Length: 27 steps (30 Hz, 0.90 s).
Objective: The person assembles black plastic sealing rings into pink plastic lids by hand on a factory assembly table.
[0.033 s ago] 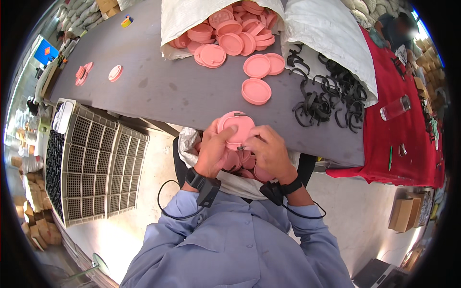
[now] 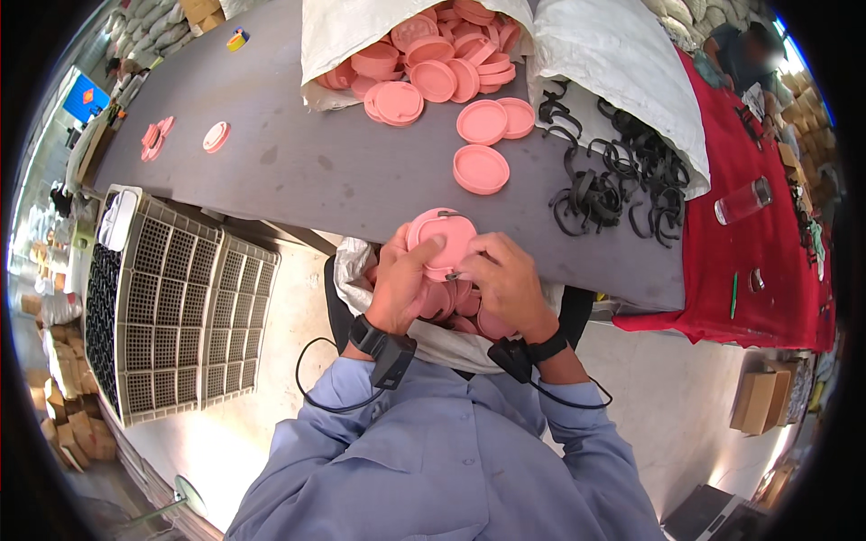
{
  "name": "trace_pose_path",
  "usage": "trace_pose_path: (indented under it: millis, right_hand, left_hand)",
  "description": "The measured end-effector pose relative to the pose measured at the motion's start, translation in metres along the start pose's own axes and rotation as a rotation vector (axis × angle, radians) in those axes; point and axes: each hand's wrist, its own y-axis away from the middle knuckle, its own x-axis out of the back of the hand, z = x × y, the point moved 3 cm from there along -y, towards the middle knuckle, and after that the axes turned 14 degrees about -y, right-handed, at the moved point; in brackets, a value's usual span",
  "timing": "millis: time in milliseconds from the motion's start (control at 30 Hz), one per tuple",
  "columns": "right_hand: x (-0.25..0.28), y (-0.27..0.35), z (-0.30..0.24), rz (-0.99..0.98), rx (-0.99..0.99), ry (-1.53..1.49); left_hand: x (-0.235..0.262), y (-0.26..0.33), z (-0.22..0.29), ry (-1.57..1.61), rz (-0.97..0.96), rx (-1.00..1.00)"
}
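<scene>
Over the sack in my lap I hold a round pink lid, its face turned up. My left hand is closed round its left side, thumb lying on the face. A black curved strip shows at the lid's top and lower edges; its middle is hidden. My right hand is closed at the lid's right edge, fingertips pinched by the strip's lower end. Below both hands, more pink lids fill the white sack. Just beyond on the table lies a loose pink lid.
On the grey table, one white sack spills pink lids and another spills black curved strips. Plastic crates stand at left. A red cloth with a clear cup is at right; a person sits beyond.
Almost nothing differs. My right fingers have shifted very slightly at the lid's edge, and the lid stays in my left hand.
</scene>
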Motion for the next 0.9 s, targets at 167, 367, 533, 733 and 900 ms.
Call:
trace_pose_path:
  millis: [167, 367, 533, 733, 900]
  right_hand:
    - [0.001, -0.002, -0.006, -0.112, 0.018, 0.071]
    - [-0.003, -0.001, -0.006, 0.015, -0.088, -0.162]
    - [-0.038, 0.036, 0.017, 0.26, -0.603, -0.829]
    - [-0.055, 0.044, -0.017, 0.11, -0.349, -0.32]
    - [-0.052, 0.052, -0.019, 0.064, -0.312, -0.275]
  left_hand:
    - [0.003, 0.013, -0.013, -0.069, 0.07, -0.02]
    - [0.007, 0.023, -0.024, -0.063, 0.134, -0.094]
    - [0.016, 0.041, -0.029, -0.084, 0.107, -0.124]
    - [0.043, 0.056, -0.049, -0.156, 0.217, -0.062]
    - [0.042, 0.067, -0.06, -0.134, 0.244, -0.062]
